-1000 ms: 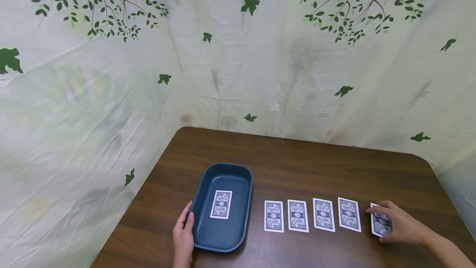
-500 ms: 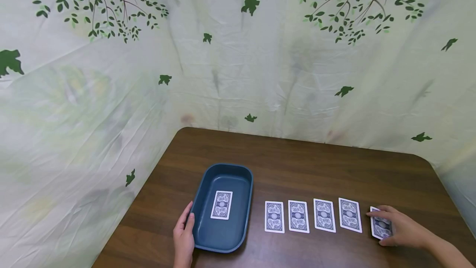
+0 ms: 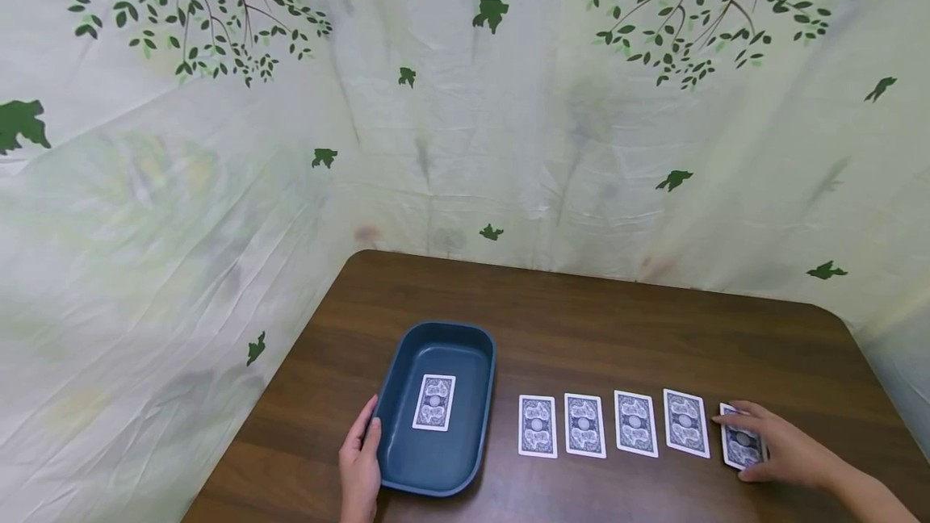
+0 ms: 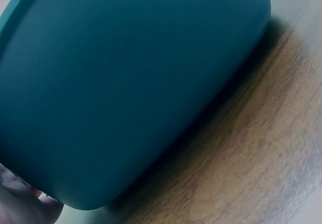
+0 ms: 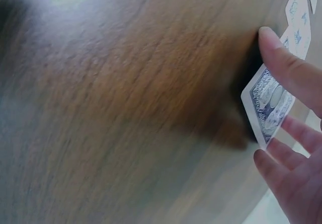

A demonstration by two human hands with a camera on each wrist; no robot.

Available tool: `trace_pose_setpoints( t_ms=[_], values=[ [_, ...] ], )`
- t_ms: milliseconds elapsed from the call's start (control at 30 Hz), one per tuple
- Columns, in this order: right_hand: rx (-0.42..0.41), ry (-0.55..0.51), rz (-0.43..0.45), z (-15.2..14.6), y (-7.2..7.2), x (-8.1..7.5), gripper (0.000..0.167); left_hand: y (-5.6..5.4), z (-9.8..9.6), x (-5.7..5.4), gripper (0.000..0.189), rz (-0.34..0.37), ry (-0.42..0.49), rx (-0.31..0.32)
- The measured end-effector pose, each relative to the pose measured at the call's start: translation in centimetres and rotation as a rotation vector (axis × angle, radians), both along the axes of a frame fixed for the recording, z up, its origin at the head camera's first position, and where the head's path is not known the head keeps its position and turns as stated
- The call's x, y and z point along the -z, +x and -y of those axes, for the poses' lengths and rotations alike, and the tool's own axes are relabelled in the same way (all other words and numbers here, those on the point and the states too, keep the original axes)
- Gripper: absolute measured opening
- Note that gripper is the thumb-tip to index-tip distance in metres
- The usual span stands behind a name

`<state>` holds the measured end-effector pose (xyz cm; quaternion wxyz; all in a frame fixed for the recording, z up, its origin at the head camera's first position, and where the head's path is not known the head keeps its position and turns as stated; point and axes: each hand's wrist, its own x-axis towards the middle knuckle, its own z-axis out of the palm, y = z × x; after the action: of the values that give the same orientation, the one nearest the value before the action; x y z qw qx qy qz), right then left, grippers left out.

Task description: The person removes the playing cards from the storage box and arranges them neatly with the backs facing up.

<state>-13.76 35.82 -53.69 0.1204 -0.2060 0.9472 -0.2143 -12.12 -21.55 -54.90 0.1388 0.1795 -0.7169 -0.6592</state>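
Observation:
In the head view my left hand grips the left side of a blue rectangular tray, thumb against its rim. One playing card lies back up inside. At the right, my right hand holds another playing card by its edges, thumb on the near edge and fingers at the far edge. The hand covers that card's right part. From the right wrist, the card sits between thumb and fingers, with a dark shadow beside it. The left wrist view is filled mostly by the tray's outer wall.
Several playing cards lie back up in a spaced row on the brown wooden table, between the tray and my right hand. A pale cloth printed with leaves hangs behind the table and along its left side.
My right hand has shifted the held card slightly left, narrowing the gap to the row. My left hand and the tray stay put; the view has tilted a little.

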Motion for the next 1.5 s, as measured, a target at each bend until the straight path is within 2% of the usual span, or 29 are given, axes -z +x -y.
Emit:
trace_pose_setpoints(
  t_ms=[233, 333, 433, 833, 933, 1000, 1133, 1300, 1400, 1500],
  values=[
    [-0.037, 0.022, -0.073, -0.4, 0.1, 0.6, 0.069, 0.1, 0.0, 0.1, 0.038, -0.031, -0.006, -0.015],
    [-0.057, 0.025, -0.115, -0.5, 0.1, 0.7, 0.068, 0.2, 0.0, 0.1, 0.038, -0.029, -0.005, -0.009],
    [-0.064, 0.023, -0.120, -0.5, 0.1, 0.6, 0.066, 0.2, 0.0, 0.1, 0.038, -0.023, -0.003, -0.006],
    [-0.018, -0.001, 0.008, -0.2, 0.1, 0.0, 0.066, 0.1, 0.0, 0.0, 0.038, -0.016, -0.003, 0.001],
    [0.027, -0.011, 0.049, 0.1, 0.0, -0.5, 0.068, 0.1, 0.0, 0.0, 0.038, -0.026, -0.005, 0.000],
    [0.066, -0.019, 0.044, 0.7, -0.2, -0.9, 0.068, 0.1, -0.1, 0.0, 0.038, -0.028, -0.004, 0.000],
    [0.130, -0.037, -0.066, 3.3, -0.9, -2.3, 0.061, 0.1, 0.0, 0.0, 0.039, -0.013, -0.004, 0.002],
    [0.170, -0.062, -0.224, 9.3, -2.4, -4.7, 0.050, 0.1, 0.0, 0.0, 0.040, 0.006, -0.001, 0.010],
    [0.149, -0.095, -0.269, 13.4, -3.5, -5.7, 0.049, 0.0, 0.0, 0.0, 0.040, 0.006, 0.002, 0.008],
    [0.088, -0.132, -0.304, 17.3, -4.6, -6.3, 0.050, -0.1, 0.0, 0.1, 0.039, -0.002, 0.001, 0.002]
  ],
)
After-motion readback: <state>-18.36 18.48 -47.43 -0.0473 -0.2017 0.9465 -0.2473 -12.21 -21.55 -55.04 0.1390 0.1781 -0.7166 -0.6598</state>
